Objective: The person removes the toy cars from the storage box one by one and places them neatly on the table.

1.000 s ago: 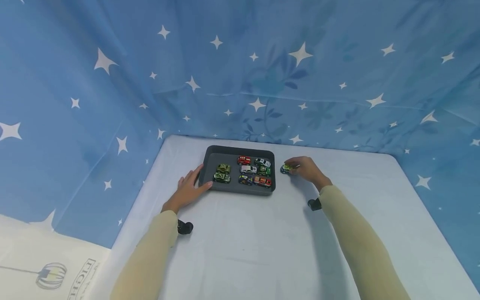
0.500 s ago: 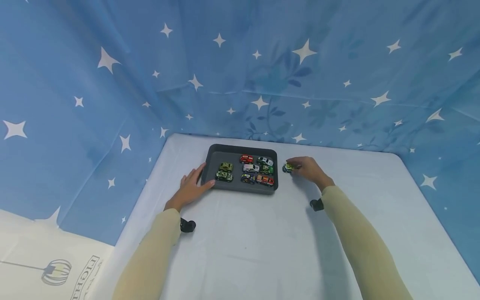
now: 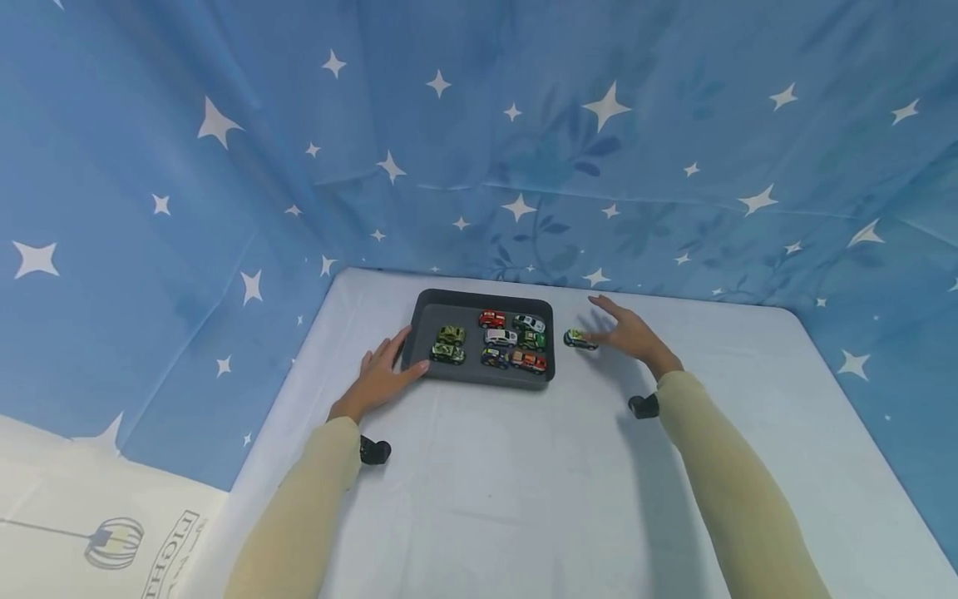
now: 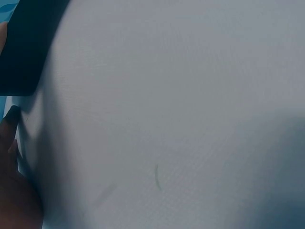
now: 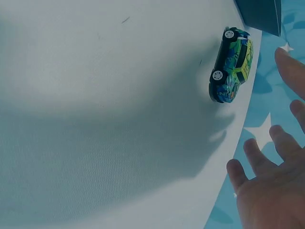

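Observation:
A green, blue and yellow toy car (image 5: pixel 232 67) stands on the white table just right of the grey tray (image 3: pixel 479 382). My right hand (image 3: pixel 632 337) is spread beside that car, holding nothing; in the right wrist view its fingers are apart from the car. At the tray's left end, my left hand (image 3: pixel 377 378) rests with fingers and thumb extended against the rim. Inside the tray, two camouflage-green toy cars (image 3: pixel 449 344) sit at the left. Several more, including a red toy car (image 3: pixel 491 319), a white one (image 3: pixel 501 337) and an orange one (image 3: pixel 529 361), stand at the right.
The white-covered table (image 3: pixel 486 482) reaches back to a blue curtain (image 3: pixel 479 125) with white stars, which also hangs along the left and right sides. Pale printed fabric (image 3: pixel 90 499) shows at the lower left. A small black wrist camera (image 3: pixel 644 406) sits below the right sleeve.
My right hand has let go of the green, blue and yellow car, spread its fingers and drawn slightly right. The car stays beside the tray. The left hand holds its place at the tray.

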The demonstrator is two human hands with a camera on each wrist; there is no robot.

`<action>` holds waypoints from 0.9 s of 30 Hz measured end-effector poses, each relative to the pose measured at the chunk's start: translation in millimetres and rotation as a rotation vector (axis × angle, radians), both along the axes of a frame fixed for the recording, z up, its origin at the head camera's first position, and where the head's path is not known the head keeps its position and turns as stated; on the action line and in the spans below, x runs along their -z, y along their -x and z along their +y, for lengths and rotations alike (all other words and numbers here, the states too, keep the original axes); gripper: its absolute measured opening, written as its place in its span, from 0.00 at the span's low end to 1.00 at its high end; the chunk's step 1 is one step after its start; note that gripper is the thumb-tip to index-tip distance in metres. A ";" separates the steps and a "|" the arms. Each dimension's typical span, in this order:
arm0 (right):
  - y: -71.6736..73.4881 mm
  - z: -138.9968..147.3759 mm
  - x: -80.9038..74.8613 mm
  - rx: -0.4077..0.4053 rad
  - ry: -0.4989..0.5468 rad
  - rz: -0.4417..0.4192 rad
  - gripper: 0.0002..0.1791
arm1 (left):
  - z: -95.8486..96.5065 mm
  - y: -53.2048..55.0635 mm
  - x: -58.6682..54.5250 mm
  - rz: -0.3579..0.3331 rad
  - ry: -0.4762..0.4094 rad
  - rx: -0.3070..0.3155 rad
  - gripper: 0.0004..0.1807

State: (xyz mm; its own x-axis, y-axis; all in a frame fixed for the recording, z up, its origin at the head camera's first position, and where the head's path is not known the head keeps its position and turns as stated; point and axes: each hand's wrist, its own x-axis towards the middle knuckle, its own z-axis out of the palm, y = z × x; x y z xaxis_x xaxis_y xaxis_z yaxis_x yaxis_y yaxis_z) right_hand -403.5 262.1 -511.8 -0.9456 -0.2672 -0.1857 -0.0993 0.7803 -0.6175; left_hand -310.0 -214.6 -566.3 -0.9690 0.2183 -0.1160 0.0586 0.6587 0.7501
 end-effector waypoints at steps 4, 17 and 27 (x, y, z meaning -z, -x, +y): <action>-0.8 -1.1 -1.8 0.009 0.000 -0.013 0.51 | -0.9 0.6 0.5 -0.010 0.013 -0.007 0.51; 1.9 -11.9 -3.6 0.012 0.024 -0.021 0.49 | -2.5 1.3 -0.8 -0.015 -0.011 -0.019 0.52; 4.0 -29.6 -5.7 0.033 0.050 -0.037 0.46 | -1.1 0.6 -0.7 -0.019 0.014 -0.011 0.52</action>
